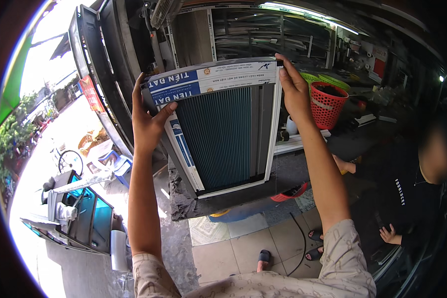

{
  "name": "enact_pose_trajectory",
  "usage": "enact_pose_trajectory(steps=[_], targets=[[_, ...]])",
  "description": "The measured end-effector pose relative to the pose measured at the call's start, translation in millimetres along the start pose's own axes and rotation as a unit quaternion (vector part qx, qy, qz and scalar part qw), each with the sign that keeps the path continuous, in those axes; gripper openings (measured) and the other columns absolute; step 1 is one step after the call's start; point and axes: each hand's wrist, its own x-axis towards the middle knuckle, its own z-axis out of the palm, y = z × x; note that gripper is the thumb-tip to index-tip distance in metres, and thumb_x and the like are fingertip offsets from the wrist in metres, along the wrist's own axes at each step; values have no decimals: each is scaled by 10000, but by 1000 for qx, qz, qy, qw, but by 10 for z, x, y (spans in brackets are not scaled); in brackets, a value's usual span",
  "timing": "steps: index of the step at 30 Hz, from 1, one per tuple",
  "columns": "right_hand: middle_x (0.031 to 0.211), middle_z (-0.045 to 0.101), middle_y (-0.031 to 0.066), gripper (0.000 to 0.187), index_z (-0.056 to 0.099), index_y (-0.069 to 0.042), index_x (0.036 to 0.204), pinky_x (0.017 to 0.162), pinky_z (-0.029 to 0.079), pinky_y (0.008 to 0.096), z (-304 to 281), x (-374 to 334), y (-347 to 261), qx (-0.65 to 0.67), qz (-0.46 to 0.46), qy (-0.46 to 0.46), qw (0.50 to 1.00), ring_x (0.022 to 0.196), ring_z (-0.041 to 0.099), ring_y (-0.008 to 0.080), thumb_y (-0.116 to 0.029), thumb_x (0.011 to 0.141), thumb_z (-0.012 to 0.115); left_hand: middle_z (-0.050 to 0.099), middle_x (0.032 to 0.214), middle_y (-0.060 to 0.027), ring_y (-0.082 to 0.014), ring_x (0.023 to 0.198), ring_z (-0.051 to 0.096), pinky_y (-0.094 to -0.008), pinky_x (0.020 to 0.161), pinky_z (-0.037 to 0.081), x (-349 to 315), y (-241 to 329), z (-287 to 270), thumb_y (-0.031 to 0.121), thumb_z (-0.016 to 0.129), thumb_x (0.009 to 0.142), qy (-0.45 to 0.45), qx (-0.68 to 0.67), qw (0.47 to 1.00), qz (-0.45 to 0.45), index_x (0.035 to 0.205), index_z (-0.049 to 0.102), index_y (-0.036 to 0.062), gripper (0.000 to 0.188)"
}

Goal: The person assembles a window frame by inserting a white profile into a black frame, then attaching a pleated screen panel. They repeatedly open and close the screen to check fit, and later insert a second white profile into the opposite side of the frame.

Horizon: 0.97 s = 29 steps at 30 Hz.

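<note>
A rectangular pleated insect screen [216, 139] with dark green folds stands tilted in front of me, its aluminium frame partly covered in blue and white printed film. Its lower end is at the edge of a dark workbench [184, 211]; whether it rests there I cannot tell. At the upper left corner my left hand [151, 116] grips the frame, thumb on the front face and fingers round the outer edge. My right hand [293, 89] clasps the upper right corner, its fingers reaching over the top.
Right of the screen, a red perforated basket [328, 104] and a white cup [291, 125] stand on the bench. A person in black [397, 193] is at the right. Glass-panelled frames [84, 213] lie at the left, near a bicycle [70, 161]. Metal lengths fill a rack [268, 35] behind.
</note>
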Motion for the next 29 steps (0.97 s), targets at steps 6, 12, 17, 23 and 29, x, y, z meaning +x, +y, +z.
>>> enact_pose_trajectory(steps=[6,12,17,23,29], targets=[[787,499,-88,395,622,-217,1526,614,352,223,-3,49,73,-49,-73,14,996,664,356,33,-235,1136,569,627,1407,-178,-240,1225,677,-375,1057,565,-26,46,19,46,896,834,1,-25,998,-51,1658,312,84,1011],[756,478,-88,400,626,-222,1525,590,334,225,-42,55,46,-8,23,-7,1000,631,331,29,-228,1128,582,621,1404,-181,-251,1231,676,-385,1066,567,-13,6,28,47,892,841,0,-18,1000,-4,1661,298,73,1012],[773,495,-93,408,622,-219,1529,575,321,217,-11,64,71,-17,-32,6,999,627,325,24,-202,1123,583,622,1394,-179,-259,1226,675,-410,1064,577,-15,34,13,68,891,851,-8,-65,997,-47,1661,298,79,1004],[828,532,-95,412,616,-207,1533,599,329,203,-53,32,0,8,28,-22,999,663,343,18,-200,1122,585,657,1347,-168,-241,1223,678,-396,1067,572,-35,54,-5,71,891,854,-3,-48,998,-48,1655,312,80,989],[961,650,-48,430,598,-197,1552,678,403,195,-144,71,25,-13,-4,-47,999,698,409,37,-211,1122,590,662,1360,-167,-247,1221,686,-396,1067,569,-12,49,-4,70,891,854,-7,-44,998,-51,1660,309,99,994]])
